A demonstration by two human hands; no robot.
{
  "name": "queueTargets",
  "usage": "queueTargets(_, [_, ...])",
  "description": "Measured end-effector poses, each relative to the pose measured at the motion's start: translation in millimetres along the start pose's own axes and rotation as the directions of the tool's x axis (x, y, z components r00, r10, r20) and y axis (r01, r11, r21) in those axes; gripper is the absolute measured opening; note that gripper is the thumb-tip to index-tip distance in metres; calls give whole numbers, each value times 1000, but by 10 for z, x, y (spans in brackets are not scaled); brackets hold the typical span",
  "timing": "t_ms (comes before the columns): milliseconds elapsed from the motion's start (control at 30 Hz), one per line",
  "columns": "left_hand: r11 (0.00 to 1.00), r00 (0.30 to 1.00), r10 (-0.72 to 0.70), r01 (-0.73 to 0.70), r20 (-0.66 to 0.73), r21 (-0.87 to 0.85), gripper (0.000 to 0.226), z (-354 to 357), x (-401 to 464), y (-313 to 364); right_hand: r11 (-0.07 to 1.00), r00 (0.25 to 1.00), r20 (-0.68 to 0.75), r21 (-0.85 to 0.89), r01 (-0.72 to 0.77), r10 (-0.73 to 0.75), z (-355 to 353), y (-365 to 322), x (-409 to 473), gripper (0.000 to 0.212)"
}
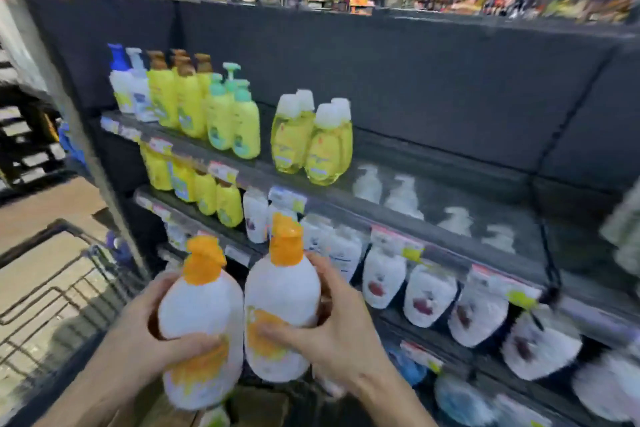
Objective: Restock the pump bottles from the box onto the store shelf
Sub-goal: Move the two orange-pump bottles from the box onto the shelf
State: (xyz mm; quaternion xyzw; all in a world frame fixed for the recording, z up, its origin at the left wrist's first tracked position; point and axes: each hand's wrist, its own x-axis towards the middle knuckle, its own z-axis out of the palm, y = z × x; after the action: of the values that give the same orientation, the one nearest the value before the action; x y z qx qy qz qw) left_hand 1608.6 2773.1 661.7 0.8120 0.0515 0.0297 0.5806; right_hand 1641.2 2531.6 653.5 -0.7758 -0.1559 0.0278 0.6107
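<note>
Each of my hands holds a white pump bottle with an orange pump top and orange label. My left hand [145, 333] grips the left bottle [201, 308] around its lower body. My right hand [332, 326] grips the right bottle [282, 291], which stands a little higher. Both bottles are upright, side by side and close together, in front of the dark store shelf [346, 201]. The top shelf board has a bare stretch to the right of the yellow bottles. The box is barely visible at the bottom edge [256, 406].
The top shelf carries blue-white, yellow and clear-yellow bottles [311, 139] at its left. White bottles [429, 295] fill the row below. A wire shopping cart [52, 288] stands at my left. The picture is motion-blurred.
</note>
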Motion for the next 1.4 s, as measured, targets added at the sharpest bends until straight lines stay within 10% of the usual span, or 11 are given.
queueTargets(367, [928,905,371,-368,208,-51,74,1323,-55,1615,981,960,-212,-95,168,-185,-1887,-715,-607,66])
queueTargets(1400, [880,841,471,-468,267,-78,59,1780,1821,1934,978,902,-411,-202,48,-129,-2716,4,1808,78])
